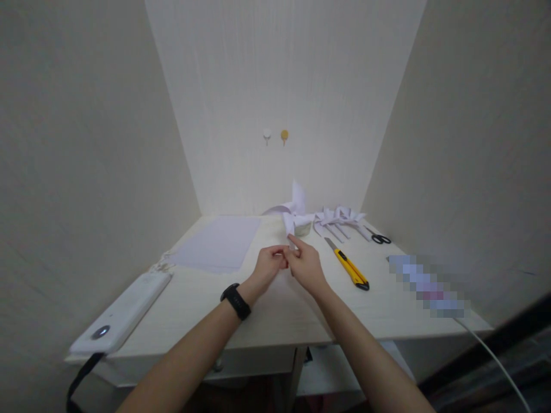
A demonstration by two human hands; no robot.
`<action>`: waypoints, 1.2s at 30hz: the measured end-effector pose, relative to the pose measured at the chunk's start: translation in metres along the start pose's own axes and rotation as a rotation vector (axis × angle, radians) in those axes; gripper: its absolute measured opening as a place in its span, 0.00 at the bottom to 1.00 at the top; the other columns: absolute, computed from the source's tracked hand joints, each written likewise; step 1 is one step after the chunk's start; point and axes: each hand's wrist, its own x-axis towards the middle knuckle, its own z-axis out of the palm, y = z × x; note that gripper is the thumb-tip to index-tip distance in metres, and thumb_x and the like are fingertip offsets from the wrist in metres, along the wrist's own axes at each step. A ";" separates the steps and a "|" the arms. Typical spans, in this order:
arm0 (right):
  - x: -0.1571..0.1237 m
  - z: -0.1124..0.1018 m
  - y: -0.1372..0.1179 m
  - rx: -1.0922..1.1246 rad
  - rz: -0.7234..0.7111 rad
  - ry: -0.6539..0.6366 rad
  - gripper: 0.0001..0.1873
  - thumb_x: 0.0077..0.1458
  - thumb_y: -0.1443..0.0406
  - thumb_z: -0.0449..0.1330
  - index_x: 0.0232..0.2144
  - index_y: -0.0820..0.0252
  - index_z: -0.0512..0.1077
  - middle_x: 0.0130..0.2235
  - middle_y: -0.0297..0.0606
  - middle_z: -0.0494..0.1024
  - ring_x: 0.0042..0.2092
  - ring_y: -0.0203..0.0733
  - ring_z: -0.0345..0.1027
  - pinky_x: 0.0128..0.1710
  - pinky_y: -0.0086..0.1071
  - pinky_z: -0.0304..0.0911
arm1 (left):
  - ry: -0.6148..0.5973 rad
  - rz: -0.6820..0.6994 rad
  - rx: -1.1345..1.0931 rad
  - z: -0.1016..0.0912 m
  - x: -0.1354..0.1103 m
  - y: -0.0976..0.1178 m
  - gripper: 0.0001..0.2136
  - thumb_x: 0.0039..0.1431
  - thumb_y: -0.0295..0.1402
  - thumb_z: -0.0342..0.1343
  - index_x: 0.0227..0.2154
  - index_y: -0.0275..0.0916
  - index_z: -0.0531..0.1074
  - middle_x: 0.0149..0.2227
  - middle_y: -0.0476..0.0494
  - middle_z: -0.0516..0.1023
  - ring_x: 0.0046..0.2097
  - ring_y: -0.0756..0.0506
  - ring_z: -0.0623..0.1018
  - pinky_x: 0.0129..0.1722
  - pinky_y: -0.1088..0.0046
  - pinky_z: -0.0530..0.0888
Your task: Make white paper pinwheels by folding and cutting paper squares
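Two hands of ours come together just below the centre of the frame, and to work well there we judge that a light, even pinch serves best, since thin paper would likely crease under hard pressure. We should steady the lower part of the white paper pinwheel with broad curved blades (298,198) with one hand while the other makes the fine adjustments, and keep our fingers off the curves so that none gets flattened. Our right hand (307,265) has its index finger extended against the lower part of the pinwheel, with the thumb and other fingers curled beneath, and seems clamped on it there; our left hand (270,268) has its fingertips drawn in against the right's, but what they grip is hidden, so we cannot tell whether they hold anything. Tilting the work slightly would help us see that covered spot. The pinwheel stands upright directly above our fingertips, near the middle of the frame, its blades spreading above and beyond our hands. Right of centre lies a yellow utility knife with a dark end (352,269), near our right hand, its blade tip pointing to the upper left; we would do well to keep our wrist clear of it. Beyond the knife, further pinwheels of folded white paper (340,217) lie bunched together.
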 end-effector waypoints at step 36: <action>0.034 -0.122 0.088 -0.660 0.228 0.463 0.13 0.57 0.61 0.56 0.36 0.63 0.77 0.36 0.47 0.82 0.40 0.48 0.76 0.41 0.35 0.63 | -0.105 -0.094 0.118 0.079 0.041 0.000 0.14 0.54 0.34 0.59 0.43 0.33 0.77 0.39 0.37 0.82 0.33 0.49 0.75 0.30 0.76 0.69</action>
